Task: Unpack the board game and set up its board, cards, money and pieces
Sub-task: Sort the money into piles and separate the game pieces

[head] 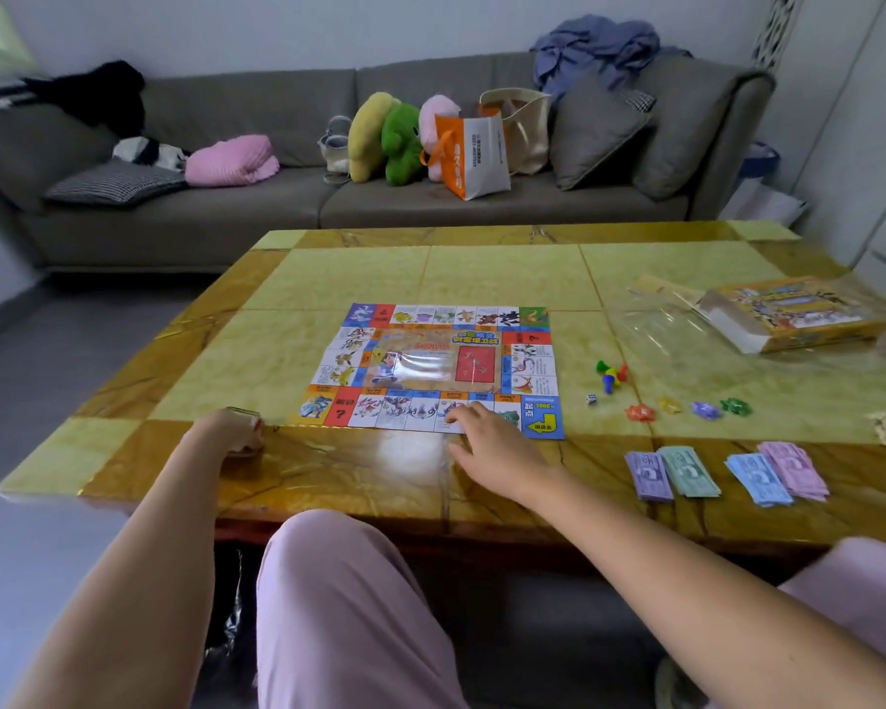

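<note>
Your right hand [482, 437] lies open, fingers spread and resting on the near edge of the board [451, 371], gripping nothing. Your left hand [234, 429] is curled round a small card stack [242, 411] at the front of the counter [359, 278], left of the board. I judge it to be cards, though little of it shows.

The board lies flat mid-counter and looks like thin paper. A push from those fingertips could slide it askew or buckle it, and a drag toward you could carry it over the front edge. A loose grip on the left could spill cards to the floor, since that hand sits right at the edge.

To your right, 4 stacks of play money [689, 470] lie near your forearm, and a sideways sweep would scatter them. Beyond them are the pawns [609, 376], a die [592, 399] and 4 small coloured figures [707, 409]. The box [794, 314] and clear wrap [661, 324] lie far right. Nothing stands between your left hand and the board.
</note>
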Demonstrator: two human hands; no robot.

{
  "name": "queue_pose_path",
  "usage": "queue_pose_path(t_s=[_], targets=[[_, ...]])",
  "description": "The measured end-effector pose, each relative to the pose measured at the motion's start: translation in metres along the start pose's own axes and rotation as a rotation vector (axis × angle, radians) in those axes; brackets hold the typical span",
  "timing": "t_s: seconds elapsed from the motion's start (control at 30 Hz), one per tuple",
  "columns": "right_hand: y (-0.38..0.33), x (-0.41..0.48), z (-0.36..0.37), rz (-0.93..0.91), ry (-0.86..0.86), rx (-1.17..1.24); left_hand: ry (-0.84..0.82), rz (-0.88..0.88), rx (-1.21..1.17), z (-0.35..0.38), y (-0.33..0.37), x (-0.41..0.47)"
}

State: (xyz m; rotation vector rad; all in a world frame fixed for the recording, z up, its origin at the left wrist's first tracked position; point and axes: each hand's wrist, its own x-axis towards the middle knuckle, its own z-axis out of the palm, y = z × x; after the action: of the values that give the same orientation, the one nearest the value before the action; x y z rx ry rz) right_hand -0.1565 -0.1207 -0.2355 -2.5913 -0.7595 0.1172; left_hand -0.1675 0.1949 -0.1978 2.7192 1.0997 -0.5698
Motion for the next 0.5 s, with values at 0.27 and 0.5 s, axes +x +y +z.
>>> queue_pose_path(t_s=[0.27, 0.5], targets=[[-0.007, -0.002, -0.004, -0.002, -0.012, -0.003, -0.026, -0.015, -0.206, 0.009, -0.01, 0.017], [-0.016, 0.001, -0.014, -0.069, 0.003, 0.07, 0.099, 0.006, -0.772, 0.02, 0.0, -0.012]])
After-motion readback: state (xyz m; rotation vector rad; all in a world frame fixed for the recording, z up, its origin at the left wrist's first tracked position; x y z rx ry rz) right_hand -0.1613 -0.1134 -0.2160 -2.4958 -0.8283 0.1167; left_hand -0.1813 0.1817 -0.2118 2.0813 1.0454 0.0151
